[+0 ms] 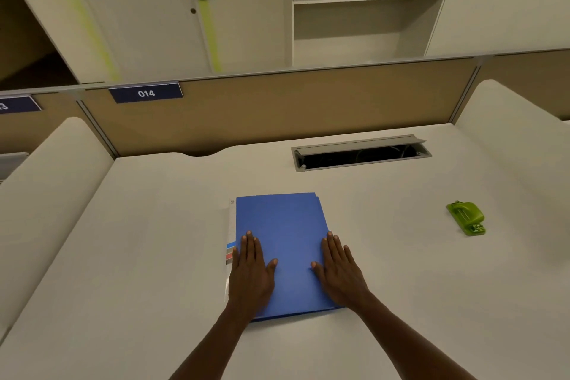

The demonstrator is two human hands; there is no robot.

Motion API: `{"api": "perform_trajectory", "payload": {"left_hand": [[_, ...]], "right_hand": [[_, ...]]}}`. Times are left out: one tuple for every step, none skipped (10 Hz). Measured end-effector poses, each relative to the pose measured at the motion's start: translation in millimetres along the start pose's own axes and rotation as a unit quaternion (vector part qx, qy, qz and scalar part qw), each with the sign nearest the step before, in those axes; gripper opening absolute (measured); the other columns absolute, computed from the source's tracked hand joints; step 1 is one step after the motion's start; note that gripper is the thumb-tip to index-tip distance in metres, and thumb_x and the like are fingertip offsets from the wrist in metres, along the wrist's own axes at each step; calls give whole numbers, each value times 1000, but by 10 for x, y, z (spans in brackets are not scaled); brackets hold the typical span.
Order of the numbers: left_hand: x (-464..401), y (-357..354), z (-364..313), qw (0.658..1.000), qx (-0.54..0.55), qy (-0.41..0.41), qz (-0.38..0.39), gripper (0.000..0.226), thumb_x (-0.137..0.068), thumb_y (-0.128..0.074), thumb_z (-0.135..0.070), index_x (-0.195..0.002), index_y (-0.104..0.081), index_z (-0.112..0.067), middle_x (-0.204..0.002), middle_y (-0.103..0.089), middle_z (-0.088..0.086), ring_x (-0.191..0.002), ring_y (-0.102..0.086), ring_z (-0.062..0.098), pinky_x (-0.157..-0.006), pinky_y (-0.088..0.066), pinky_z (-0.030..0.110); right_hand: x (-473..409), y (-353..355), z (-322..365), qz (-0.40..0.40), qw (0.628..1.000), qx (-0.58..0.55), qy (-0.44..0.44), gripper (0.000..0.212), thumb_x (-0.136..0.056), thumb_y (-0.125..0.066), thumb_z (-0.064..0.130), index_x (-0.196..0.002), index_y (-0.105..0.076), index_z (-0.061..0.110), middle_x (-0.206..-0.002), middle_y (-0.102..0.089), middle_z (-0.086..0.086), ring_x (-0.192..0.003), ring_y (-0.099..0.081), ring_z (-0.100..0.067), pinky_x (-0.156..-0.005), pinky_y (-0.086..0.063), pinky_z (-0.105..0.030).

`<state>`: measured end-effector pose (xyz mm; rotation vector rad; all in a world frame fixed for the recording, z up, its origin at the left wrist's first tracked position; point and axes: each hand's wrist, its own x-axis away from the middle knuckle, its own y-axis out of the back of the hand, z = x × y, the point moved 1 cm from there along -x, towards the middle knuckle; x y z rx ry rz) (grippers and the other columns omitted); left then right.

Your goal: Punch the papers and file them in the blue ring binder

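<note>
Both hands flat on closed blue binder (282,244), centre of counter (154,241).
Left hand (251,271) near spine, right hand (339,271) at opening edge; fingers extended, gripping nothing. Binder's long axis runs away from the person; green punch (467,217) well right.

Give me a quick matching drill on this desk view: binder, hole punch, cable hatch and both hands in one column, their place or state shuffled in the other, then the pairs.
Things:
1. blue ring binder
2. green hole punch
3. cable hatch
4. left hand and right hand

Place or state:
A. lid raised, at the back of the desk
B. closed, flat in the middle of the desk
C. palms down on the blue cover
D. alone on the desk, off to the right, untouched

Pairs: 1-B, 2-D, 3-A, 4-C
</note>
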<state>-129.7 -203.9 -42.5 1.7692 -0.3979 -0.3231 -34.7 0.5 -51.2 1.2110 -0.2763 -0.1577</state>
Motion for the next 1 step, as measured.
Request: {"api": "perform_trajectory", "payload": {"left_hand": [[-180,175,-122,999,26,-6,-18,98,-83,13,-67,-149,-16,-1,-159,-13,16,-148,-11,28,-120,0,37]], "right_hand": [[-177,217,-17,-39,999,-5,3,98,-75,19,71,-150,4,10,-159,11,-6,-148,9,-20,-118,5,-34]]}}
